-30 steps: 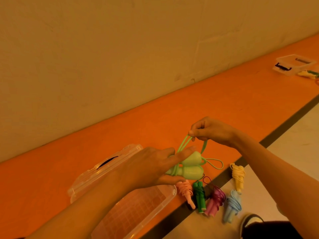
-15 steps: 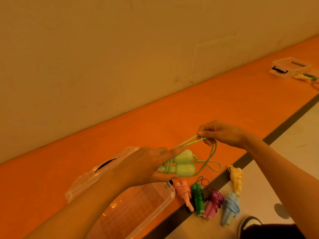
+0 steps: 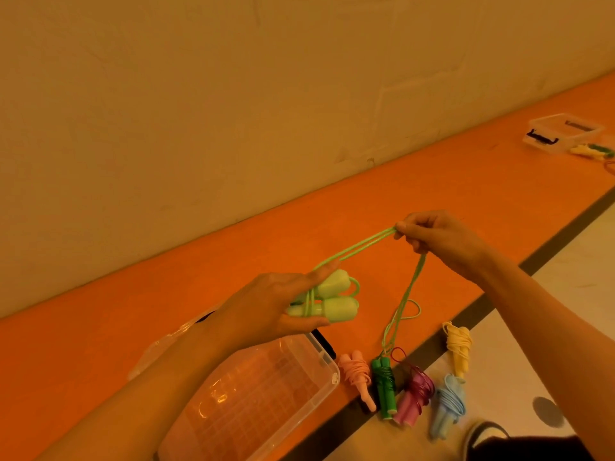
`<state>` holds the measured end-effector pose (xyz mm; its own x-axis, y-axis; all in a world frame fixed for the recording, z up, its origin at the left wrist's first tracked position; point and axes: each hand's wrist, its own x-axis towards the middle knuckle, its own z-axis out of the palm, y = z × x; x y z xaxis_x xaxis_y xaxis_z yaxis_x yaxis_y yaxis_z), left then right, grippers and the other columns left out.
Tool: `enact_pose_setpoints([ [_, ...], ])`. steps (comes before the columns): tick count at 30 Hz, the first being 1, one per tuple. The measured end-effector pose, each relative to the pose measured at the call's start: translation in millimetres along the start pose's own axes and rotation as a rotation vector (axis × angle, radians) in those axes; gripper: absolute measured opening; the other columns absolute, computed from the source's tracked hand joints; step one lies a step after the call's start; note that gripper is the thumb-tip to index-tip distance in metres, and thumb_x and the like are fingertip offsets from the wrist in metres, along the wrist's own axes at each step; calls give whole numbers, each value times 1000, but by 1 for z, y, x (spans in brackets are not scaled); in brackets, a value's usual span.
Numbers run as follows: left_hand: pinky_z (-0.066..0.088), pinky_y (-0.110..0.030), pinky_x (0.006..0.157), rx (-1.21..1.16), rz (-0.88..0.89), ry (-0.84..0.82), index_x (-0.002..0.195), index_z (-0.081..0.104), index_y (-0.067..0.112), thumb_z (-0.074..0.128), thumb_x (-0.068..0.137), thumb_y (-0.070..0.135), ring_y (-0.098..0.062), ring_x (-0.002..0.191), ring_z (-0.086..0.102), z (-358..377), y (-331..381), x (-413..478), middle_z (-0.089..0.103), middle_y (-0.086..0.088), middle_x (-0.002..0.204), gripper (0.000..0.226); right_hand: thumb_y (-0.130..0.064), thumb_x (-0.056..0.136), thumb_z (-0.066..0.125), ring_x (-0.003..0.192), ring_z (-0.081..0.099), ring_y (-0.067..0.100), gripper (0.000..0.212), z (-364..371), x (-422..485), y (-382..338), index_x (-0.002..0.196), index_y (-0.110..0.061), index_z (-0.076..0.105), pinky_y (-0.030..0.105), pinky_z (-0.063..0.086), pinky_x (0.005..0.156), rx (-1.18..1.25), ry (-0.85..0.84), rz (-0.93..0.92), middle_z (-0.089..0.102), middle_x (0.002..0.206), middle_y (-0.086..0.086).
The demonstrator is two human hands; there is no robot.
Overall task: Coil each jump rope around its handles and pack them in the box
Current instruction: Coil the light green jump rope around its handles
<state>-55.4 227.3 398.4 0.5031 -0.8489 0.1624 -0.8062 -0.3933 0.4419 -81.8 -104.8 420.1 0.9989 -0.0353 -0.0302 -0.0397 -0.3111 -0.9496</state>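
The light green jump rope (image 3: 332, 299) is in the air over the orange ledge (image 3: 432, 181), just above the far corner of the open clear box (image 3: 266, 394). Its two handles lie side by side, with a few turns already round their narrow ends. Your left hand (image 3: 276, 304) clamps the pair, long fingers laid fairly straight along the top and thumb pressing from beneath, closed firmly enough to carry them but not wrapped round. Your right hand (image 3: 439, 239) is well apart from it, up and to the right, with fingers curled and fingertips pinching the doubled cord (image 3: 359, 247), which runs taut back to the handles. The slack drops from that hand toward the dark green bundle (image 3: 384, 385) among the coiled ropes lying by the box. To wind well, I'd judge you should hold that tension, bring the cord round both handles together, and lay each turn snug beside the last on the narrow part. Let your left fingers lift just enough for the cord to pass under. Watch that the hanging tail doesn't snag the finished bundles below.
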Motion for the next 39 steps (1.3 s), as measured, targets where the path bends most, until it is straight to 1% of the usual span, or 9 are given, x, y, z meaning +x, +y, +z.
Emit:
enact_pose_setpoints([
  [6,51,-32,60,63,134,-6,156,5,48,53,90,65,-5,78,57,2,14,6,63,9,103,83,-34,91,69,58,32,13,35,24,17,10,81,-1,71,29,27,57,17,191,102,41,53,-9],
  [15,45,-35,48,214,199,44,158,9,37,46,94,67,-13,62,52,2,24,11,55,6,86,80,-32,91,70,58,30,14,30,35,32,14,75,-6,70,30,24,57,116,233,162,40,59,-1],
  [18,47,-31,54,127,138,40,156,9,45,49,91,68,-8,69,55,2,18,9,59,9,90,80,-35,92,68,64,38,14,31,40,32,18,78,-8,72,30,30,62,52,229,161,48,66,1],
  [21,39,-11,59,-29,35,114,155,20,46,59,86,64,2,73,54,-1,12,9,58,21,90,81,-42,89,68,72,42,17,32,41,27,29,79,-13,74,33,31,66,-2,162,152,54,74,5],
  [24,34,-3,62,-93,-13,168,153,27,43,62,83,61,18,76,51,0,12,10,48,38,87,81,-39,86,71,72,44,14,31,38,22,36,80,-9,75,32,31,67,-4,143,161,59,75,4],
  [29,49,-18,63,-217,-138,244,144,18,67,66,79,66,1,78,60,2,12,9,66,15,97,81,-49,82,68,71,45,11,37,34,12,43,83,-13,76,33,32,70,-36,25,187,57,73,-1],
  [32,58,-29,75,-438,-244,357,132,30,74,69,77,66,-6,91,67,-6,15,13,67,28,105,68,-39,91,61,67,50,2,32,35,5,39,88,-10,75,29,33,72,-20,-28,171,59,74,-4],
  [35,52,-18,65,-518,-301,480,140,42,55,66,79,57,1,90,66,-11,13,19,67,27,107,66,-28,99,55,70,55,-7,29,42,-3,35,85,-8,72,27,34,77,-31,-97,140,66,84,-2],
  [39,46,-9,66,-438,-363,565,141,46,47,69,85,53,12,86,63,-19,7,22,67,26,108,61,-34,96,57,73,53,7,26,52,-11,29,90,-17,75,32,39,78,-80,-85,83,59,78,3],
])
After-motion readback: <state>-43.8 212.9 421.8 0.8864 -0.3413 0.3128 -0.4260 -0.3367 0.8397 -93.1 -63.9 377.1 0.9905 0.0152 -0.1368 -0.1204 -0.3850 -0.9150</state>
